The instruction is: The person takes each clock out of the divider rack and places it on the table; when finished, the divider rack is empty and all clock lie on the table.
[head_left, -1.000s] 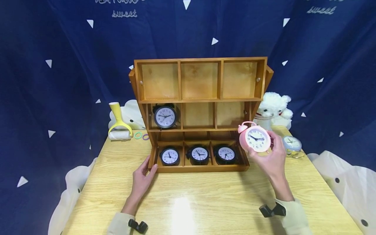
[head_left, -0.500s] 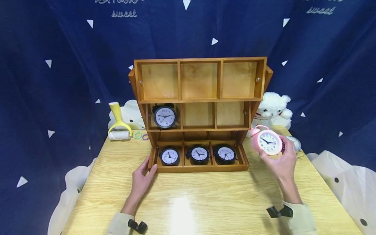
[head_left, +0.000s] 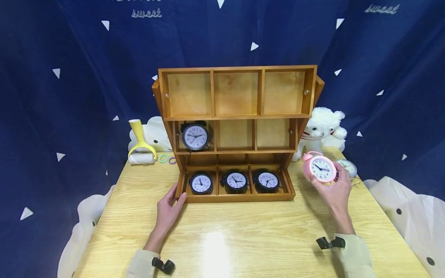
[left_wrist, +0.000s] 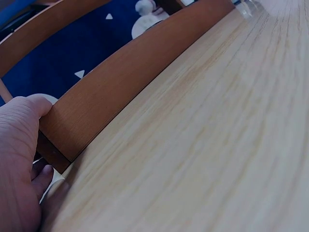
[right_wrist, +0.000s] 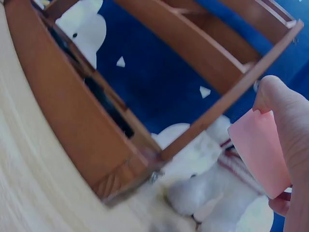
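Observation:
My right hand grips a pink twin-bell alarm clock, face toward me, thumb low on the near side and fingers at its right. It is to the right of a three-tier wooden shelf. In the right wrist view the pink clock shows its side between thumb and fingers. My left hand holds the shelf's lower left corner, thumb on the front board and fingers along the side. Black alarm clocks sit in all the bottom compartments. Another black alarm clock is in the middle tier's left compartment.
A light blue clock lies behind the right hand, partly hidden. A white plush bear sits at the back right. A yellow-handled lint roller, a green ring and a purple ring lie left of the shelf.
My right hand has carried the pink clock to the right and slightly down, away from the shelf. The left hand has stayed at the shelf's corner.

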A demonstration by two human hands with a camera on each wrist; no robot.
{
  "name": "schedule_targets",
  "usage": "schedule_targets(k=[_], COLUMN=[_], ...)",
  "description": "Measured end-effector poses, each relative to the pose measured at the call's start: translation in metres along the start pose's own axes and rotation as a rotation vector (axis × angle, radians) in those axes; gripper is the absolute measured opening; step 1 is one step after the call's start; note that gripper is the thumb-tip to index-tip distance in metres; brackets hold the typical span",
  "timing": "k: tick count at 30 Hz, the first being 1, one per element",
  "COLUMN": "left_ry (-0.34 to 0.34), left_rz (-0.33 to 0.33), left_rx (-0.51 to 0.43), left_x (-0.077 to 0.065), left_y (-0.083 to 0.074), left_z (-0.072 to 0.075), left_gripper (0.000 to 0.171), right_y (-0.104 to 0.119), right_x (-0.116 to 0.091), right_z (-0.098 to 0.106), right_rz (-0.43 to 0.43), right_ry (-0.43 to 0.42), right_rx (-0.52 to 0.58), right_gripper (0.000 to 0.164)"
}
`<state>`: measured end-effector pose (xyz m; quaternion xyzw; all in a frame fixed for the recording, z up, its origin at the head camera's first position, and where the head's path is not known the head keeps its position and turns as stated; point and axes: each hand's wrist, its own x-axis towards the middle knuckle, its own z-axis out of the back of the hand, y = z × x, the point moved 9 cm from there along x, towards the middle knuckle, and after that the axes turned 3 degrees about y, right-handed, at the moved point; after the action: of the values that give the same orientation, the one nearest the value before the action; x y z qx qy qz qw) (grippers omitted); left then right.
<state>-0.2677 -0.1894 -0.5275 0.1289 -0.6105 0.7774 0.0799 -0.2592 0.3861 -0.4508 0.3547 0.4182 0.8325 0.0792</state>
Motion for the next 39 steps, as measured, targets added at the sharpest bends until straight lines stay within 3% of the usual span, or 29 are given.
schedule_targets(k=[10,19,31,39], left_ry=[0.004,0.015,0.004,0.004], left_rz=[-0.004,-0.002,0.02,0.009], left_rx=[0.001,-0.002,-0.002,0.001], left_x=[0.0,0.0,-0.001,0.0], left_y=[0.0,0.001,0.002,0.002], left_z=[0.0,0.0,0.0,-0.001], left_gripper=[0.056,0.057,0.057,0.057], right_y=[-0.047,-0.085,-0.113,-0.116], right_x=[0.001,0.004,-0.001,0.004], right_z=[-0.007,-0.018,-0.027,-0.03], right_rz=[-0.097,-0.115,-0.199,-0.195], right_ry=[0.029,0.082,0.155,0.168], right_rx=[-0.076,-0.118,-0.173,-0.19], right_gripper=[0.078,0.074,0.084,0.086])
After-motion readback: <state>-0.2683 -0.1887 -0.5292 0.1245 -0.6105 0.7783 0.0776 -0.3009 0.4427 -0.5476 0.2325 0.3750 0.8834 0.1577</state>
